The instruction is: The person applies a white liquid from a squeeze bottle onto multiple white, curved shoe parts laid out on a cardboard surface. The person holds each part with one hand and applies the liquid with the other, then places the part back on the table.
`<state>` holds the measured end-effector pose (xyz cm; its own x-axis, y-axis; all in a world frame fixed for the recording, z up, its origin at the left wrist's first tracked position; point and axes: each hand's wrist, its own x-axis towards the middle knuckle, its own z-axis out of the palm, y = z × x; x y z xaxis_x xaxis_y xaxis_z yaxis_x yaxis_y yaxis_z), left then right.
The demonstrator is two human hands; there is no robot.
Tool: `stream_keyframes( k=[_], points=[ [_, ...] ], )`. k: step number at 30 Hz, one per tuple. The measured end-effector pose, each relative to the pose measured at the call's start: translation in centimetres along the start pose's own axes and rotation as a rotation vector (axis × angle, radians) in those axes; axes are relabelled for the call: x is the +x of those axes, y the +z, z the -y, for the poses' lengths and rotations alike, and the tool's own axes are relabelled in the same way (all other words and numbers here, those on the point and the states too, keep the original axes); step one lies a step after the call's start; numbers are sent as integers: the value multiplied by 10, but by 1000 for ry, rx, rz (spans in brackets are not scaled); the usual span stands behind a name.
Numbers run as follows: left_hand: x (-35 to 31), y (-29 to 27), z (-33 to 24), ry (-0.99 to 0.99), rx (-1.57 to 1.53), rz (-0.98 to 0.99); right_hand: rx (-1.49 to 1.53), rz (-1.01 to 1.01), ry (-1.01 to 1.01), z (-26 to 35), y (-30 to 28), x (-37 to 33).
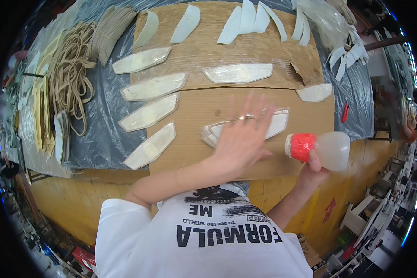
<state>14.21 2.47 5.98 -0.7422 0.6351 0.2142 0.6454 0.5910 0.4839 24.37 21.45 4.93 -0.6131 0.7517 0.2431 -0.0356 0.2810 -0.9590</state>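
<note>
My left hand (242,139) lies over a small stack of white curved pieces (277,124) on the cardboard (194,134). Its fingers stretch forward, a little smeared by motion, with a ring on one of them. Whether the palm presses on the stack or hovers just above it, I cannot tell. In my right hand (314,169) is a translucent plastic bottle (333,150) with a red wrap round its neck. The bottle is tipped sideways, its crusted pale mouth pointing left toward the stack.
Similar white pieces (154,87) lie spaced out on the left, with another (238,72) beyond the stack. Thin pale strips (238,23) line the far edge. Coiled beige cords (72,69) rest at far left on grey plastic sheeting (99,134). A small red tool (345,112) lies at right.
</note>
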Motion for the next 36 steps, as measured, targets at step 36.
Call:
stream_keyframes(
  k=[36],
  points=[
    [-56,13,37,79,53,-190,-104,199,-68,0,77,14]
  ],
)
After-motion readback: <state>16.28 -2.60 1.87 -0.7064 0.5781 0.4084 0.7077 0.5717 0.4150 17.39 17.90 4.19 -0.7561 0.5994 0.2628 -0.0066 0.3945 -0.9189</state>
